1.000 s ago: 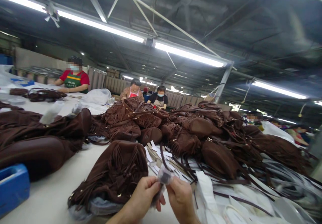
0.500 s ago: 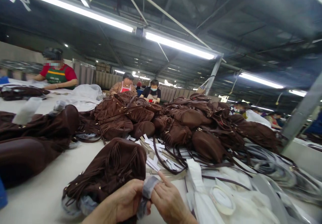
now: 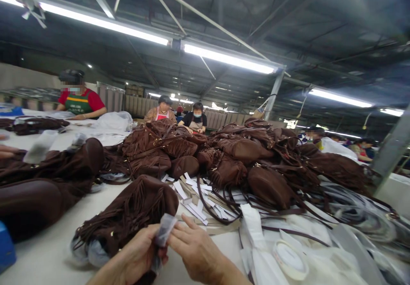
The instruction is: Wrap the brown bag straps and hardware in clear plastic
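Note:
Between my two hands is a small strip of translucent plastic wrap, with a loose end hanging below; whether it covers something, such as a strap, I cannot tell. My left hand pinches it from the left. From the right, the fingers of my right hand press on its edge, the index finger raised. Just behind lies a dark brown fringed bag on its side, with plastic-wrapped parts sticking out at its near end. A dark brown piece shows beneath my left hand, partly hidden.
Brown fringed bags lie in a heap across the table, and more lie at left. White paper strips are scattered in front. At right are a tape roll and white sheets. A blue object stands at left. Several co-workers sit beyond.
Both hands have shifted left and a little nearer with the plastic wrap, and my right fingers have spread a little. A co-worker's hand has appeared at the left edge.

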`<state>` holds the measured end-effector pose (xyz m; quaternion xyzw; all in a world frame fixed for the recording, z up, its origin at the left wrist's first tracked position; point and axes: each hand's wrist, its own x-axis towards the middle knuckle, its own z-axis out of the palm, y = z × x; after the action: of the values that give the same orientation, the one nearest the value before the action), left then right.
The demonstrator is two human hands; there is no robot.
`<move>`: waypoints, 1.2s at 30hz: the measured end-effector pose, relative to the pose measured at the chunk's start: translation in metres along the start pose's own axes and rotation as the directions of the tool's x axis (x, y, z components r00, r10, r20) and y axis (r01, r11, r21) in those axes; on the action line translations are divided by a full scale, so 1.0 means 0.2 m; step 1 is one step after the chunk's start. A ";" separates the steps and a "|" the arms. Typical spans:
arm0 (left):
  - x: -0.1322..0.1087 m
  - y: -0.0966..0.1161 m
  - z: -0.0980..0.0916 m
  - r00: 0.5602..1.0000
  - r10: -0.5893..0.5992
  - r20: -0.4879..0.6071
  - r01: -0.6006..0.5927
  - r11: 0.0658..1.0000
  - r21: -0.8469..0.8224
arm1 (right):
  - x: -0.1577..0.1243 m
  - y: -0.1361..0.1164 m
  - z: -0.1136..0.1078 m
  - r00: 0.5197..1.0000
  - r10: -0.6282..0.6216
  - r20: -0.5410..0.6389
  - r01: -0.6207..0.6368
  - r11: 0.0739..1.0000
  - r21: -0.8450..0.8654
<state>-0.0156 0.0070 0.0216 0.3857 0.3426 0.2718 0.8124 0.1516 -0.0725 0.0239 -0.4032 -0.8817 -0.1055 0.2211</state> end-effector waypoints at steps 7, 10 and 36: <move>0.04 0.12 -0.13 0.883 0.448 -0.142 -0.338 0.816 0.469 | 0.02 0.38 0.02 0.756 0.652 -0.058 -0.653 0.747 -0.124; 0.06 0.07 -0.11 0.869 0.488 -0.080 -0.385 0.769 0.510 | 0.10 0.53 0.10 0.746 0.666 -0.006 -0.659 0.737 -0.150; -0.01 -0.19 0.02 0.679 0.672 0.298 -0.514 0.145 0.845 | -0.05 0.00 -0.34 0.732 0.675 -0.093 -0.646 0.731 0.222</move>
<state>-0.0065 -0.0166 -0.0061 0.8289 0.3092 0.3746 0.2774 0.1788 -0.1048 0.0793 -0.6597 -0.6639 0.0244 0.3514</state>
